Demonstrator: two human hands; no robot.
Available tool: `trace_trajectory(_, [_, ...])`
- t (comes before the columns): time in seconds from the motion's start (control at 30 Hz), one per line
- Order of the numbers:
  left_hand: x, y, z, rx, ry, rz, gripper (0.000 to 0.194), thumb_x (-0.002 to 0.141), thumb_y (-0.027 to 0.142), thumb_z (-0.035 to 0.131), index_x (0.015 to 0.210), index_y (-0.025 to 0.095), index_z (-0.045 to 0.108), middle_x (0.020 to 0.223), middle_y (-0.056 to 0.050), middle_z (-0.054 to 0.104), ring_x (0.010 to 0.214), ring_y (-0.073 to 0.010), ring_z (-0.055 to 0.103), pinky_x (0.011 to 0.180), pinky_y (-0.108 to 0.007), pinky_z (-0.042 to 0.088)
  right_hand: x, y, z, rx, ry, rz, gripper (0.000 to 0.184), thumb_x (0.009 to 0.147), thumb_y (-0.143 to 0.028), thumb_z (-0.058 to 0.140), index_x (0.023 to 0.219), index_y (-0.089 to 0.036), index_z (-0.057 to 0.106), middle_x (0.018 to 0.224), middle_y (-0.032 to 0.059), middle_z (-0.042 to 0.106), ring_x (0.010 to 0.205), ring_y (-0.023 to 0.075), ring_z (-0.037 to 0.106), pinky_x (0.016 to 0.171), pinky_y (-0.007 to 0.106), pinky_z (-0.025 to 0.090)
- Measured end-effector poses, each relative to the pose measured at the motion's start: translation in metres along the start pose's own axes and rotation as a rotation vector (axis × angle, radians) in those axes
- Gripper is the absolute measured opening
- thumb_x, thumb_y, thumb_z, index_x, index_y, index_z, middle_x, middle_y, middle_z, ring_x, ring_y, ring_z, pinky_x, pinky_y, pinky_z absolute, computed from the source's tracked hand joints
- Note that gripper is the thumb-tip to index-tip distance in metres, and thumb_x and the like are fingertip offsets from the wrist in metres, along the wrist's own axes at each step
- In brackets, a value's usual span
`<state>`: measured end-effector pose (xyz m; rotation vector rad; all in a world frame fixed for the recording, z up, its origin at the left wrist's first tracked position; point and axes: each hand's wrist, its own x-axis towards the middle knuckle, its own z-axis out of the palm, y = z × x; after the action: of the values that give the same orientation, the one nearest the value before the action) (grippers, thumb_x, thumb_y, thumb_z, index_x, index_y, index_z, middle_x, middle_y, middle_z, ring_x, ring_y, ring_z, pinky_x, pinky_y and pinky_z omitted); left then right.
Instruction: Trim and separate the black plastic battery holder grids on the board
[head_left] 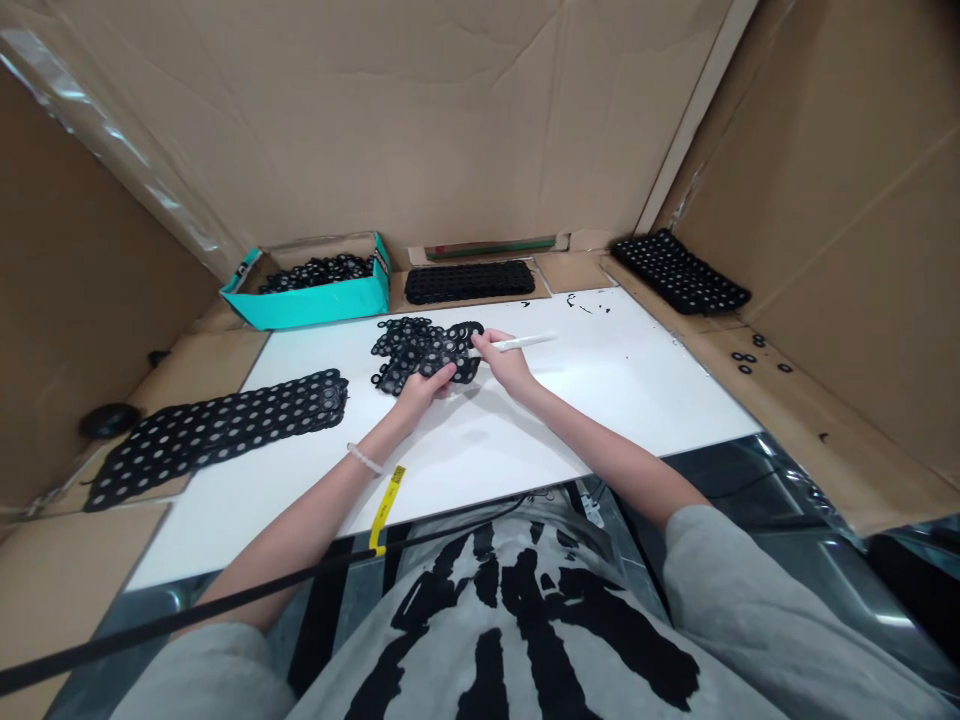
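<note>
My left hand (426,390) is closed on the lower edge of a bunched sheet of black rings (416,350), thumb on top. In my right hand (506,362) is a slim white pen-like tool (529,341), its rear end pointing right. The tool's tip meets the right edge of the ring sheet; my fingers partly hide it, so I cannot tell what it does there. Part of the sheet is raised off the white board (600,400), and the rest spreads out to the left.
A teal-edged box (315,305) holds loose black rings at the back left. Ring sheets lie at the left (225,425), back (469,282) and right (679,270). Several loose rings (745,369) sit on the right cardboard. Cardboard walls (450,120) enclose the board. A black cord (247,590) crosses in front.
</note>
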<state>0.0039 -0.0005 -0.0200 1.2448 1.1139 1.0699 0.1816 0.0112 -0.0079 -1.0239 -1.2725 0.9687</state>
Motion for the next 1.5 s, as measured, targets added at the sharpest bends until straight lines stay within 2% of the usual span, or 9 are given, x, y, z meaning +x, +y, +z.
trace_trajectory(0.13, [0.004, -0.003, 0.01, -0.122, 0.042, -0.005, 0.034, 0.062, 0.04, 0.082, 0.071, 0.015, 0.061, 0.06, 0.0, 0.057, 0.051, -0.0104, 0.046, 0.046, -0.025, 0.035, -0.002, -0.001, 0.001, -0.064, -0.014, -0.026, 0.042, 0.079, -0.053, 0.057, 0.058, -0.021, 0.04, 0.055, -0.0044, 0.035, 0.057, 0.0104, 0.034, 0.055, 0.024, 0.03])
trace_trajectory(0.37, [0.003, -0.003, 0.01, -0.124, 0.104, -0.012, 0.035, 0.063, 0.042, 0.081, 0.07, 0.015, 0.06, 0.064, -0.001, 0.059, 0.053, -0.0103, 0.048, 0.046, -0.023, 0.034, -0.005, 0.005, 0.004, 0.006, -0.032, 0.072, 0.039, 0.077, -0.051, 0.058, 0.059, -0.021, 0.041, 0.057, -0.0043, 0.04, 0.06, 0.0116, 0.042, 0.059, 0.024, 0.039])
trace_trajectory(0.5, [0.002, -0.005, 0.009, -0.052, 0.129, -0.019, 0.036, 0.062, 0.043, 0.081, 0.07, 0.015, 0.061, 0.064, -0.001, 0.06, 0.052, -0.0106, 0.047, 0.049, -0.025, 0.036, -0.011, 0.004, 0.006, -0.118, -0.019, 0.001, 0.039, 0.082, -0.049, 0.054, 0.06, -0.021, 0.04, 0.056, -0.0048, 0.038, 0.058, 0.0111, 0.037, 0.057, 0.024, 0.033])
trace_trajectory(0.63, [0.001, -0.006, 0.009, -0.103, 0.089, -0.025, 0.036, 0.06, 0.041, 0.083, 0.072, 0.015, 0.062, 0.071, -0.002, 0.063, 0.057, -0.0116, 0.05, 0.052, -0.025, 0.036, -0.018, 0.003, 0.009, -0.264, -0.038, -0.102, 0.037, 0.089, -0.045, 0.048, 0.062, -0.021, 0.036, 0.057, -0.0044, 0.038, 0.057, 0.0119, 0.037, 0.058, 0.026, 0.029])
trace_trajectory(0.83, [-0.001, -0.004, 0.01, -0.134, 0.064, -0.078, 0.032, 0.059, 0.038, 0.084, 0.067, 0.014, 0.064, 0.066, -0.001, 0.061, 0.055, -0.0097, 0.046, 0.052, -0.024, 0.035, -0.02, 0.003, 0.011, -0.443, -0.073, -0.173, 0.035, 0.092, -0.04, 0.044, 0.065, -0.021, 0.033, 0.057, -0.0045, 0.04, 0.055, 0.0114, 0.035, 0.058, 0.028, 0.027])
trace_trajectory(0.97, [0.002, -0.001, 0.009, -0.139, 0.044, -0.076, 0.032, 0.063, 0.039, 0.083, 0.065, 0.014, 0.062, 0.061, 0.0, 0.058, 0.053, -0.0092, 0.045, 0.05, -0.024, 0.034, -0.012, 0.008, 0.009, -0.354, -0.057, -0.142, 0.038, 0.09, -0.046, 0.047, 0.064, -0.021, 0.038, 0.057, -0.0043, 0.041, 0.057, 0.0114, 0.038, 0.059, 0.026, 0.03])
trace_trajectory(1.17, [0.007, 0.0, 0.006, -0.279, 0.054, -0.049, 0.038, 0.062, 0.044, 0.084, 0.072, 0.015, 0.062, 0.068, -0.001, 0.061, 0.054, -0.0088, 0.047, 0.048, -0.024, 0.033, -0.007, 0.016, 0.012, 0.038, -0.089, 0.084, 0.044, 0.079, -0.057, 0.057, 0.06, -0.021, 0.039, 0.056, -0.0048, 0.04, 0.056, 0.0107, 0.042, 0.056, 0.024, 0.039])
trace_trajectory(1.33, [0.011, -0.007, 0.0, -0.074, 0.017, -0.046, 0.041, 0.069, 0.051, 0.078, 0.066, 0.015, 0.059, 0.057, 0.0, 0.054, 0.049, -0.0098, 0.045, 0.046, -0.025, 0.031, -0.012, 0.009, 0.011, -0.101, -0.047, 0.006, 0.039, 0.083, -0.046, 0.055, 0.057, -0.02, 0.04, 0.053, -0.0052, 0.038, 0.055, 0.0097, 0.036, 0.053, 0.023, 0.03])
trace_trajectory(1.5, [0.017, -0.015, -0.01, 0.098, -0.079, -0.01, 0.042, 0.071, 0.05, 0.076, 0.058, 0.015, 0.056, 0.053, 0.0, 0.052, 0.05, -0.0106, 0.045, 0.05, -0.026, 0.031, -0.01, 0.004, 0.006, -0.121, -0.022, 0.017, 0.039, 0.083, -0.046, 0.054, 0.058, -0.02, 0.038, 0.053, -0.0056, 0.036, 0.055, 0.0102, 0.035, 0.055, 0.024, 0.029])
